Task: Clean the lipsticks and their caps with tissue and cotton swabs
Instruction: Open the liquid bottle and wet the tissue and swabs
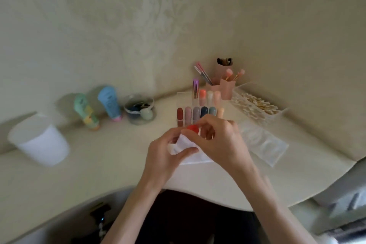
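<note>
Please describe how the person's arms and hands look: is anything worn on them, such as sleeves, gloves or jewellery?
The left hand and right hand are bare: no gloves, and no visible ring, watch or bracelet. The left forearm and right forearm are uncovered down to the picture's lower edge, so no sleeve shows. The nails are too blurred to judge.

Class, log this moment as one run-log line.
left hand: grips tissue | right hand: pinches red lipstick | stage: wiping, above table
</note>
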A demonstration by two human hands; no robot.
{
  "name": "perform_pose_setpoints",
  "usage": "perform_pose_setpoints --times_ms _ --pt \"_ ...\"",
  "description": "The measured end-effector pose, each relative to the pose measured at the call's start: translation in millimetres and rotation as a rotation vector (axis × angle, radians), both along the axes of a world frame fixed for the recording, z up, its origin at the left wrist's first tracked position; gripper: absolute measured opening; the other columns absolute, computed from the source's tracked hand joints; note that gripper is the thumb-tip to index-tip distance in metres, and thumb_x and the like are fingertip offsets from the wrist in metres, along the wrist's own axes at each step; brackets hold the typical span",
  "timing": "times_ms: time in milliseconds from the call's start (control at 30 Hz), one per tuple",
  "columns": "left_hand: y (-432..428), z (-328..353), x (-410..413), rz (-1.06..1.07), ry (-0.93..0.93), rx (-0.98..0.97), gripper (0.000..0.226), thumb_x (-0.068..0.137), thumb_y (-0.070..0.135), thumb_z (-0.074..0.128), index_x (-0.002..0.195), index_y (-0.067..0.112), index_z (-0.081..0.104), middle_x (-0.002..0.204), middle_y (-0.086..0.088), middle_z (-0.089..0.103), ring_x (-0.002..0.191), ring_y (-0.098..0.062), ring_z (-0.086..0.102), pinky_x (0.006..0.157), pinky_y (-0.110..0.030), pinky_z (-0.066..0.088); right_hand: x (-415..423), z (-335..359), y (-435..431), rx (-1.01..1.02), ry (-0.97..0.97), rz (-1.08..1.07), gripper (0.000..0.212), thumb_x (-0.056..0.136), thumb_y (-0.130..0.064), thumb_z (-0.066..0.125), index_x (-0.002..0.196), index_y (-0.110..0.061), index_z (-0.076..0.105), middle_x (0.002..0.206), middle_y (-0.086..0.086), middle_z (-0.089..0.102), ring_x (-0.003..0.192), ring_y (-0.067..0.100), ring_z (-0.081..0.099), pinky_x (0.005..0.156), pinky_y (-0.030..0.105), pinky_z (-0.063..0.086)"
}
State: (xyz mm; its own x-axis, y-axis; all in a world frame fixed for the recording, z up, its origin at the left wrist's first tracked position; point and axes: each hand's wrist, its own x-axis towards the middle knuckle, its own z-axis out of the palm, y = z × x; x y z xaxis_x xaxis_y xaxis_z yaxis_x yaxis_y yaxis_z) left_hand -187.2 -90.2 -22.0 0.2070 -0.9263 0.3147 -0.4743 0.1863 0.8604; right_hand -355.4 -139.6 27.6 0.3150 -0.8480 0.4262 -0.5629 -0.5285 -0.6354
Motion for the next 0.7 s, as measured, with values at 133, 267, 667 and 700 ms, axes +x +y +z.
perform_pose_setpoints --times_ms 133,267,667,700 --pt "11 -1 19 0.034 0.003 -0.023 0.046 0.075 0.030 0.092 0.116 0.038 0.073 0.108 0.028 0.074 0.105 -0.001 0.069 0.092 -0.012 0.048 21 6 5 -0.056 0.072 0.080 0.033 0.086 -0.049 0.082 0.086 -0.018 0.071 0.067 -0.021 0.049 0.086 -0.018 0.049 0.062 0.010 0.040" --pt "13 2 30 0.040 0.018 0.002 0.051 0.075 0.026 0.092 0.113 0.051 0.069 0.109 0.032 0.073 0.107 0.002 0.069 0.096 -0.014 0.049 27 11 4 -0.140 0.130 0.146 0.027 0.090 -0.038 0.082 0.088 -0.013 0.071 0.071 -0.021 0.046 0.089 -0.025 0.041 0.078 -0.003 0.031" --pt "11 -5 43 0.033 0.158 0.050 0.049 0.078 0.018 0.090 0.122 0.032 0.073 0.112 0.025 0.075 0.113 0.005 0.067 0.097 -0.009 0.048 43 21 -5 -0.101 0.335 0.172 0.041 0.093 -0.064 0.067 0.112 -0.028 0.074 0.086 -0.015 0.063 0.083 0.009 0.052 0.084 0.002 0.024" --pt "11 -5 45 0.033 0.170 0.048 0.051 0.078 0.017 0.090 0.125 0.029 0.073 0.113 0.023 0.076 0.114 0.005 0.067 0.097 -0.010 0.048 48 19 -7 -0.099 0.336 0.162 0.039 0.093 -0.063 0.067 0.106 -0.026 0.073 0.082 -0.013 0.062 0.085 0.013 0.054 0.084 0.006 0.028"
